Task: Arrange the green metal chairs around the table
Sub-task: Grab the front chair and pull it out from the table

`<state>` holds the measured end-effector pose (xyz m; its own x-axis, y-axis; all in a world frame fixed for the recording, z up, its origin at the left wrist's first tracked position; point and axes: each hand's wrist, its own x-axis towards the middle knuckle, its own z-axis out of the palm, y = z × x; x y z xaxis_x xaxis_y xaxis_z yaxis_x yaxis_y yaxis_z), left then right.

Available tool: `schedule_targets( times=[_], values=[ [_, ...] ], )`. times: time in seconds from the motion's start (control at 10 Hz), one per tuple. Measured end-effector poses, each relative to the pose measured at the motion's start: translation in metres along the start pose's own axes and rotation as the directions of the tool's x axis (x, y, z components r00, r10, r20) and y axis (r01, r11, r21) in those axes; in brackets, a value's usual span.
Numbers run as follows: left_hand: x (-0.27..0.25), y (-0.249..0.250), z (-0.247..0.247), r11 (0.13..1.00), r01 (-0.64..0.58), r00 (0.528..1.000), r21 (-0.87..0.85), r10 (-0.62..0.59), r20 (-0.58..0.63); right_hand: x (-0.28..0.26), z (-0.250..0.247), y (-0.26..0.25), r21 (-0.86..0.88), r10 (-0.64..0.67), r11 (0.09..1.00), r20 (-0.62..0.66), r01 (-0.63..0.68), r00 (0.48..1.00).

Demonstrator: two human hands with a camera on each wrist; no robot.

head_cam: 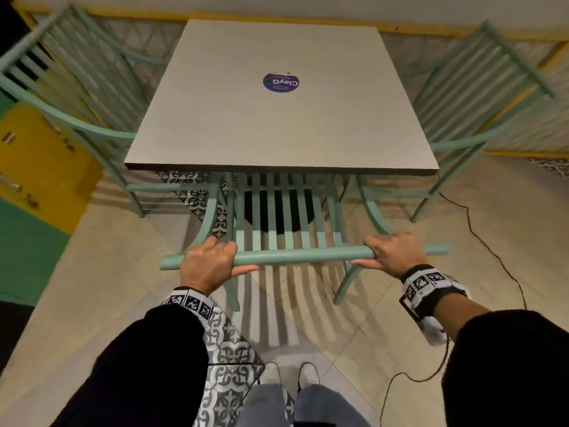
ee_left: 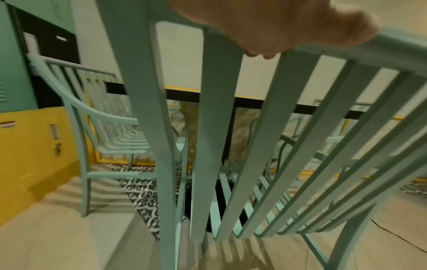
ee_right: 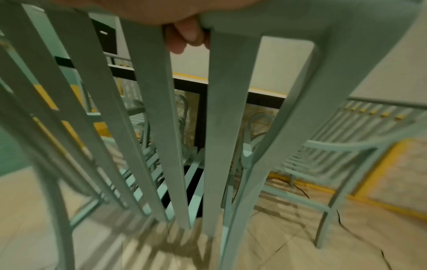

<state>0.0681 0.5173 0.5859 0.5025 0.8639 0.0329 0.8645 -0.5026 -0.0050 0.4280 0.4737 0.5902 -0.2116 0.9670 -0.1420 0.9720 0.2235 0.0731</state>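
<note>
A green metal chair stands at the near side of the square grey table, its slatted seat partly under the tabletop. My left hand grips the left part of its top rail, fingers curled over it. My right hand grips the right part of the same rail. The wrist views look through the back slats, with my left hand and right hand wrapped on the rail. A second green chair stands at the table's left side, a third at its right.
A round blue sticker lies on the tabletop. Yellow and green cabinets line the left. A black cable runs over the tiled floor at the right. Patterned tiles lie near my feet. A wall closes the far side.
</note>
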Motion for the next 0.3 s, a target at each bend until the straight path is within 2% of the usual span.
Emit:
schedule_targets(
  times=[0.1,0.2,0.3],
  values=[
    [-0.008,0.001,0.003,1.0,-0.007,0.999,-0.004,0.007,-0.033,-0.006,-0.003,-0.004,0.025,-0.03,0.999,-0.035,0.031,0.999],
    [-0.003,0.003,-0.008,1.0,0.012,1.0,-0.025,-0.011,0.02,-0.007,-0.01,-0.009,0.022,-0.046,0.999,-0.068,0.048,0.997],
    [-0.014,0.014,-0.003,0.998,0.013,0.999,-0.056,-0.015,-0.029,-0.017,-0.015,-0.01,0.134,0.03,0.991,-0.028,-0.026,0.999]
  ],
)
